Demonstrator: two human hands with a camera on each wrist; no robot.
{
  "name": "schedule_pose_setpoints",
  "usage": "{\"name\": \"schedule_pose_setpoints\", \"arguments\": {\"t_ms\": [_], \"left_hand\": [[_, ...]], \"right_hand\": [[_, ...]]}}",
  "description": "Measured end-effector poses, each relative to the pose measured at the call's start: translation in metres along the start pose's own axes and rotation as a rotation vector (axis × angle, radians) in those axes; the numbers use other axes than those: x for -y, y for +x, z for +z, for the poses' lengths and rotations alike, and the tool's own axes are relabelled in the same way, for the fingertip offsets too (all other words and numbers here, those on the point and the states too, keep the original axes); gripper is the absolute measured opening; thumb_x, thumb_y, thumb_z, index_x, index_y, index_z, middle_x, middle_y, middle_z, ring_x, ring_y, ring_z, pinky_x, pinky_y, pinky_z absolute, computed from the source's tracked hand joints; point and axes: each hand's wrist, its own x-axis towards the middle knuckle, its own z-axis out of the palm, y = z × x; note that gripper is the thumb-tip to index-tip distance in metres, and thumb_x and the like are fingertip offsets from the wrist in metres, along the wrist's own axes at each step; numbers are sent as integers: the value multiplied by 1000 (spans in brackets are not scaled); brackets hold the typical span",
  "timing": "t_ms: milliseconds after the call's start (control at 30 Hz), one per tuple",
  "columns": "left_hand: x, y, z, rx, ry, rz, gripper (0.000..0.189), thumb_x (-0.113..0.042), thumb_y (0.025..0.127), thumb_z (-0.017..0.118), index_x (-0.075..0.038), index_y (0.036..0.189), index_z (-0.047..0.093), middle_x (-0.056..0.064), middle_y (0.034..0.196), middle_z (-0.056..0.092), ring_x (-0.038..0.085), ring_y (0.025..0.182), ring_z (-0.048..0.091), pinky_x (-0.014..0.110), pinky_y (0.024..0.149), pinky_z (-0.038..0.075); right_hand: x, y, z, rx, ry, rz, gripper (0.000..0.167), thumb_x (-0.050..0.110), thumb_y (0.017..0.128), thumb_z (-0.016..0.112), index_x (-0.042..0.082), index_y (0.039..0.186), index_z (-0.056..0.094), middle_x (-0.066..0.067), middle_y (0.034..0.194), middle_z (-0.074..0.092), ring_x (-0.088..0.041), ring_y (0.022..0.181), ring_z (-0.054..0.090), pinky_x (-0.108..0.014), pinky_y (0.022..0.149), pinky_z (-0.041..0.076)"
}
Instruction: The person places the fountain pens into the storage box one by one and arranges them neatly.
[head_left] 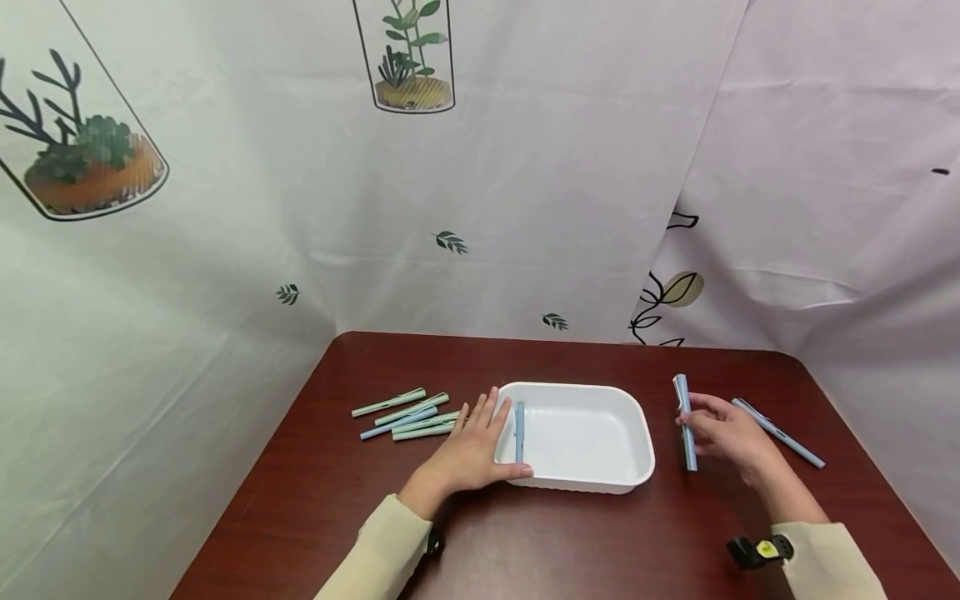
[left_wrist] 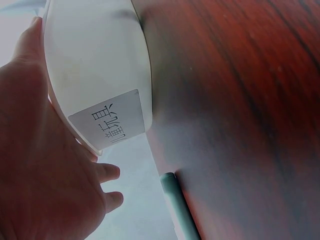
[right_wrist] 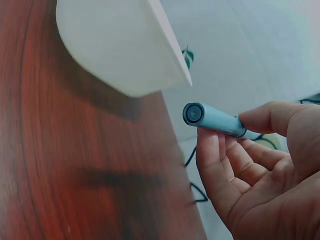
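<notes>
A white plastic tray (head_left: 585, 483) stands mid-table with one blue pen (head_left: 519, 433) lying along its left end. My left hand (head_left: 468, 450) rests on the tray's left rim, fingers spread straight; the left wrist view shows the tray's labelled outer wall (left_wrist: 100, 65) beside the palm. To the right of the tray, my right hand (head_left: 723, 429) pinches a light blue pen (head_left: 686, 425) between thumb and fingers. That pen (right_wrist: 215, 119) is held above the table, its end facing the camera in the right wrist view.
Several green pens (head_left: 390, 402) and a blue pen (head_left: 397, 423) lie left of the tray, partly behind my left hand. Another blue pen (head_left: 780, 433) lies to the right of my right hand. A printed cloth (head_left: 525, 208) hangs behind the brown table (head_left: 525, 550).
</notes>
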Motion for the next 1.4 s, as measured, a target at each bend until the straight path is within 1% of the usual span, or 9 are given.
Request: {"name": "schedule_pose_setpoints", "arguments": {"t_ms": [100,267,367,500,700,900,1000,1133,1400], "left_hand": [[0,0,0,-1,4,-1,113,-80,84,56,-12,164,14,16,170,5,36,156,11,57,124,12],[-1,0,-1,1,6,-4,113,-80,84,57,-12,164,14,16,170,6,35,156,11,57,124,12],[-1,0,-1,4,1,-2,113,-80,84,57,-12,164,15,16,170,6,34,156,11,57,124,11],[-2,0,-1,6,3,4,113,-79,84,58,-11,164,15,16,170,6,34,156,11,57,124,12],[-2,0,-3,8,6,8,112,-79,85,57,-11,164,15,17,170,6,33,156,10,57,124,11],[-2,0,-3,12,4,8,112,-78,85,58,-11,164,15,17,170,6,33,156,9,57,124,11],[-2,0,-3,8,7,9,112,-78,84,58,-11,163,16,17,170,6,34,156,10,57,124,11],[-2,-1,-3,5,8,8,113,-79,84,58,-10,163,16,18,169,7,35,156,10,57,124,12],[-1,-1,-2,5,0,1,113,-79,84,58,-11,164,16,17,170,6,34,156,9,57,124,11]], "right_hand": [[5,-1,5,15,15,-15,59,21,104,54,-10,150,33,-25,118,67,-20,91,70,-37,75,61],[13,-1,13,29,41,-29,60,19,103,58,-9,149,33,-18,112,69,-20,89,69,-36,74,61],[18,0,19,32,45,-19,60,18,102,60,-8,149,34,-19,113,68,-20,89,69,-36,73,61],[25,1,28,46,52,-18,61,15,101,59,-11,149,32,-25,114,65,-20,88,69,-37,73,61],[34,3,42,64,75,-20,60,12,100,60,-12,148,33,-25,111,65,-22,85,69,-37,72,61],[40,5,54,60,65,-5,60,11,99,61,-12,147,35,-19,106,64,-18,82,62,-37,70,61],[43,7,59,56,52,4,61,13,99,61,-12,147,34,-15,104,63,-18,84,63,-40,72,61],[45,8,67,46,43,2,60,11,98,61,-12,147,36,-16,104,63,-19,85,67,-41,73,62],[50,11,81,52,30,9,58,10,96,61,-10,147,39,-18,105,63,-21,86,67,-40,72,62]]}}
